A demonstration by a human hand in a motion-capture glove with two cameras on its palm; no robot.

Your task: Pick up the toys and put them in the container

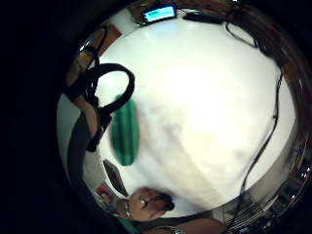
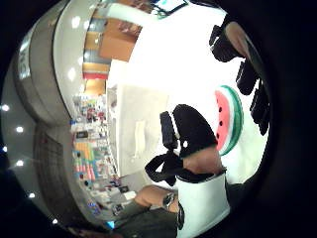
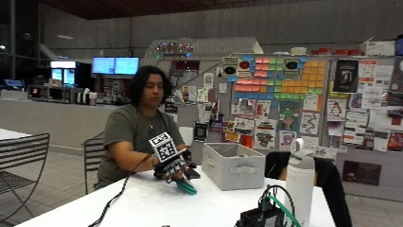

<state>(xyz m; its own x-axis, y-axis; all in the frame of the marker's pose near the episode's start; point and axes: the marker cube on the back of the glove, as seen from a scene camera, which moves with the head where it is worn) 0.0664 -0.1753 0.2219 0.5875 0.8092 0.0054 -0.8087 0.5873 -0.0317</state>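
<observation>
Above the near end of the white table (image 3: 189, 208), the gloved right hand (image 3: 171, 169) is grasping a watermelon-slice toy (image 3: 186, 187), its fingers curling round the toy's upper part. In the outside view the toy's green rind is hanging below the fingers, at about six o'clock from the hand; whether its lower edge is touching the tabletop cannot be told. In the thumb-side palm view the toy's red face with black seeds and green rim is showing just beside the strapped fingers (image 2: 247, 79), and in the little-finger-side palm view only the green rind is showing, close to the palm.

At about three o'clock from the hand in the outside view, a grey fabric container (image 3: 233, 165) with a looped handle is standing upright on the table, near the toy but apart from it. The person's bare left hand (image 1: 146, 202) is resting on the table edge, holding a small dark object. A white bottle (image 3: 300, 182) is standing at the container's four o'clock, with a bundle of cables (image 3: 267, 213) beside it.
</observation>
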